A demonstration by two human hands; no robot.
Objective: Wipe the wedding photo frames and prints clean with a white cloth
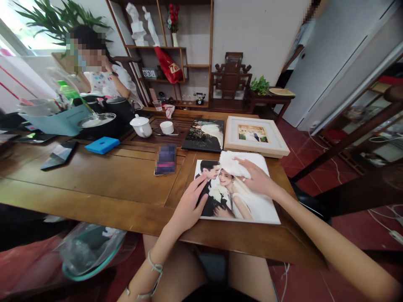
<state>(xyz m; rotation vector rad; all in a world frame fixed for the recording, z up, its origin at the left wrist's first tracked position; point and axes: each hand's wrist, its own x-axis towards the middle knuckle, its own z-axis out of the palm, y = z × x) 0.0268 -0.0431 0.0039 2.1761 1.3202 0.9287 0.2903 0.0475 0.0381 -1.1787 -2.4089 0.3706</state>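
Observation:
A large wedding photo print (252, 207) lies flat on the wooden table (103, 176) in front of me. My left hand (189, 205) rests flat on its left edge, fingers spread and open. My right hand (256, 178) presses a white cloth (231, 164) onto the upper middle of the print, fingers laid over the cloth.
Behind the print lie a dark photo album (204, 134) and a white framed picture (255, 135). A phone (165, 159), a blue box (102, 145), a teapot (141, 126) and a cup (166, 127) stand further left. A person (103, 79) sits at the far left end. A bin (85, 251) stands below the table.

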